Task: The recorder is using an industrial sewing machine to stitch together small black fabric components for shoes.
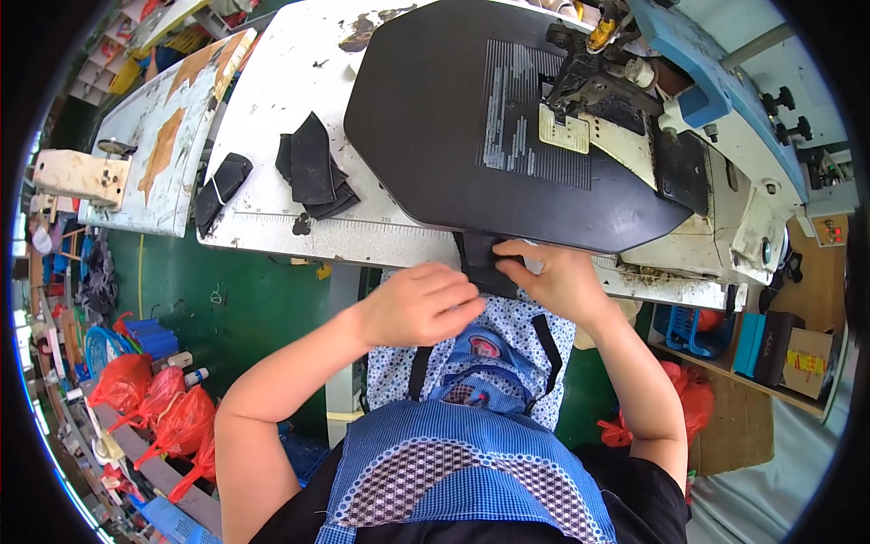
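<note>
We've got the flat black fabric-like piece (485, 277) at approx. ctr of the frame, at the near edge of the white, stained tabletop (272, 91), its upper end running up to the lower rim of the big black angular plate (426, 118). Its long axis looks roughly up-down in frame, tho the plate may hide some of it, so we can't be sure.

Our right hand (564, 279) is nearer: it sits on the piece's R side, thumb and index tips on its upper part in what looks like a light pinch. Our left hand (419, 304) is lower L of the piece, half-curled, fingertips near its lower L corner; palm's hidden, so can't tell if it holds anything.

The key relation, we judge: the piece lies btwn the two hands, i.e. just L of the right, upper R of the left, w/ the plate's rim right above, so clearance there matters most.
</note>
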Demonstrator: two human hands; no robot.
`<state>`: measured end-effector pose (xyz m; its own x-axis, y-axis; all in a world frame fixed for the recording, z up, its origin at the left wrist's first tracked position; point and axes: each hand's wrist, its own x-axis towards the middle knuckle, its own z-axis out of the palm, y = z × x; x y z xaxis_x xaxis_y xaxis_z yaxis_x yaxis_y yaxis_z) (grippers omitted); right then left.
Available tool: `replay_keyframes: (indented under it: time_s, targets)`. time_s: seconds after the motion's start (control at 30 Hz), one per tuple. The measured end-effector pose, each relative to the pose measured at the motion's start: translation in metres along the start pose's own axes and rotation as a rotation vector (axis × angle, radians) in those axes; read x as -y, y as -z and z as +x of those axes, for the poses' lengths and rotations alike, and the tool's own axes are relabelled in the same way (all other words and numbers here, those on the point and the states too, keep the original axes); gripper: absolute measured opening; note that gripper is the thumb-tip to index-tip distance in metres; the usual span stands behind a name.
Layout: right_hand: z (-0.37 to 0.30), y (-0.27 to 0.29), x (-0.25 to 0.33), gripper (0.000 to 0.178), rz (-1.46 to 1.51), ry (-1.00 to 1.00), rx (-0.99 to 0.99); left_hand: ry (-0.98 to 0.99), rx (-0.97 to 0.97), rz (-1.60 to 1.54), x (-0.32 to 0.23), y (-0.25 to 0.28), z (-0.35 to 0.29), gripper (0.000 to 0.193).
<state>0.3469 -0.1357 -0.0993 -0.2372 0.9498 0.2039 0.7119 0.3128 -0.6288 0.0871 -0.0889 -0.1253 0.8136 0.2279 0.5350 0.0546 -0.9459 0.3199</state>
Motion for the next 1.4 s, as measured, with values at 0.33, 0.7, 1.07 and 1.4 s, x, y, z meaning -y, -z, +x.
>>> replay_keyframes:
  time_s: [0.33,0.7,1.07,1.4]
  targets:
    - [-0.035,0.08,0.119,0.023,0.359,0.093,-0.227,0.192,-0.002,0.055,-0.003,-0.025,0.02,0.052]
    - [0.017,0.073,0.076,0.036,-0.294,0.382,-0.548,0.219,-0.127,-0.061,0.007,0.108,0.113,0.049]
    - [0.034,0.071,0.078,0.034,-0.228,0.375,-0.611,0.194,0.133,-0.076,0.037,0.127,0.14,0.055]
    - [0.043,0.066,0.079,0.029,-0.209,0.358,-0.603,0.186,0.14,-0.028,0.046,0.132,0.148,0.036]
